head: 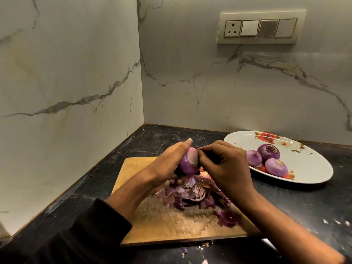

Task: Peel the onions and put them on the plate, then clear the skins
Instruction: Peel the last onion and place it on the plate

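1. A person's left hand (pixel 167 164) cups a purple onion (pixel 187 164) above the wooden cutting board (pixel 171 225), while the right hand (pixel 224 166) pinches at the onion's top with curled fingers, apparently working at a last strip of skin.
2. Three peeled onions (pixel 268 159) already sit on the flowered plate (pixel 304 168), which lies to the right, near the board but apart from it.
3. Risk: the bared onion looks slick; a hard tug at the skin could pop it out of the left hand's grip and send it rolling across the dark tabletop (pixel 285 206).
4. Risk: the heap of skins (pixel 192 195) lies directly beneath the hands, and scraps have already strayed past the board's near edge; a careless sweep would likely scatter more.
5. Room: marble walls close the corner on the left and behind. The open path runs right, toward the plate, whose free space lies on its far side, beyond the three onions.
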A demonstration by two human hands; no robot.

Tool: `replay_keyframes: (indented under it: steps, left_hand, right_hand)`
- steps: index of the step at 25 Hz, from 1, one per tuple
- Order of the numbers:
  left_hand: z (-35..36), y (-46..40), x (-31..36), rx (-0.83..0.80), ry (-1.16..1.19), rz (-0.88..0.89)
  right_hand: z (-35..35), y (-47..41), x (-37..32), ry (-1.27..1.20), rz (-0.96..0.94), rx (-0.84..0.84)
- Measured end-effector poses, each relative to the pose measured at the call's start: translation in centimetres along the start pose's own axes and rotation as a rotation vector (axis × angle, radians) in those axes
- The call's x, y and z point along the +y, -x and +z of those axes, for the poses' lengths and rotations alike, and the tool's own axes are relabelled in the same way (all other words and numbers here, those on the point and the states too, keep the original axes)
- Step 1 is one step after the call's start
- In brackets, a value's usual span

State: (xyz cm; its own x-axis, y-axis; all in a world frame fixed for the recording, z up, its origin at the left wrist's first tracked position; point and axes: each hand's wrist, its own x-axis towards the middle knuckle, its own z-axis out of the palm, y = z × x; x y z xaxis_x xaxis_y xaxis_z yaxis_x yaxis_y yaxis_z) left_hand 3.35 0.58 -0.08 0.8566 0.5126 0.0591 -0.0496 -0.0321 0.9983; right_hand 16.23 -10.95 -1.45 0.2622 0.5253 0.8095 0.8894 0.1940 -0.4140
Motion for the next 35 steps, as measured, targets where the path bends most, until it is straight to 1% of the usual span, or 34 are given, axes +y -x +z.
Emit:
replay_keyframes:
  steps: [2, 6, 8, 12, 15, 18, 21, 27, 31, 35]
  left_hand:
    - [0.05, 0.02, 0.09, -0.019, -0.007, 0.01]
    - [-0.23, -0.03, 0.09, -0.019, -0.006, 0.0]
    - [-0.21, -0.04, 0.1, -0.049, 0.006, 0.007]
    - [-0.25, -0.2, -0.02, -0.031, 0.006, 0.005]
    - [-0.14, -0.05, 0.01, -0.077, -0.008, -0.002]
    - [-0.23, 0.2, 0.28, -0.093, -0.002, 0.015]
    - [-0.28, 0.13, 0.33, -0.077, -0.062, 0.042]
    - [-0.23, 0.05, 0.07, -0.024, -0.156, 0.056]
    - [-0.35, -0.22, -0.1, -0.023, -0.142, 0.059]
    - [-0.36, -0.34, -0.31, -0.034, -0.128, 0.043]
  right_hand:
    - [0.12, -0.01, 0.1, 0.01, 0.005, 0.019]
    - [0.15, 0.03, -0.03, -0.169, 0.106, -0.014]
    - [0.02, 0.05, -0.08, -0.203, 0.116, -0.021]
    - [-0.03, 0.05, -0.09, -0.117, 0.051, -0.018]
    - [0.08, 0.09, -0.02, -0.023, 0.003, 0.01]
    - [-0.02, 0.08, -0.1, -0.076, 0.01, -0.011]
    - [-0.25, -0.08, -0.29, -0.092, -0.006, -0.046]
    - [-0.07, -0.03, -0.66, 0.03, -0.063, -0.049]
    - [0.24, 0.14, -0.84, 0.099, -0.104, -0.018]
    - [0.28, 0.11, -0.69, 0.1, -0.074, 0.001]
